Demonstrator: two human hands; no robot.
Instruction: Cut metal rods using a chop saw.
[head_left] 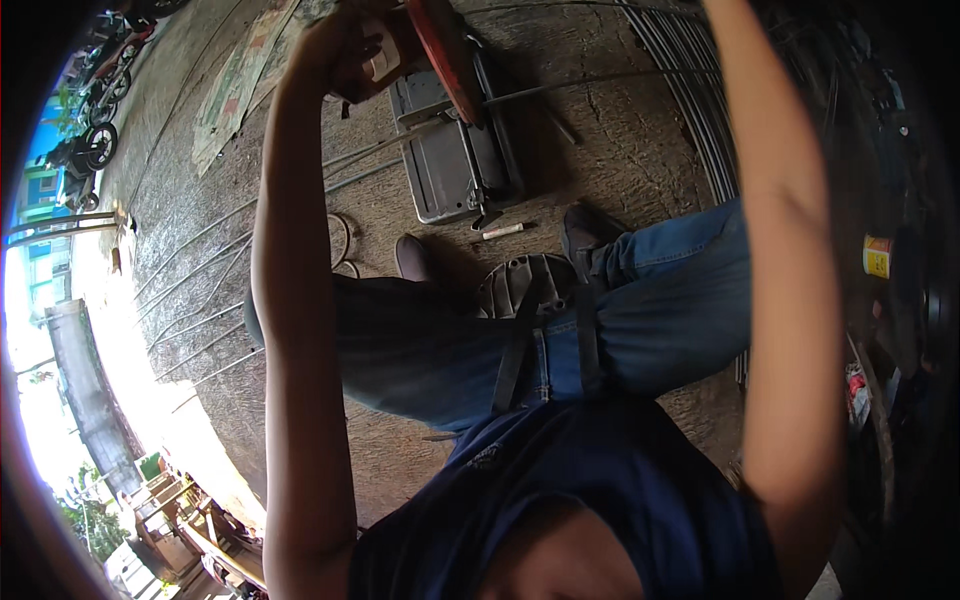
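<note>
My left hand (345,52) is raised at the top edge, its fingers closed round the orange handle part of a cut-off saw (398,45). The red guard (444,60) of the saw slants down over its grey metal base (440,180), which stands on the ground beyond my feet. A thin steel rod (575,88) runs across the base and out to the right. My right arm (790,240) stretches up past the top edge, so its hand is out of the picture.
Long thin rods (200,263) lie on the ground at left, and a bundle of bars (690,110) at right. A small pale stick (503,231) lies near my shoes. Farther out are a yellow container (877,256), parked motorbikes (100,145) and a worn sheet (240,85).
</note>
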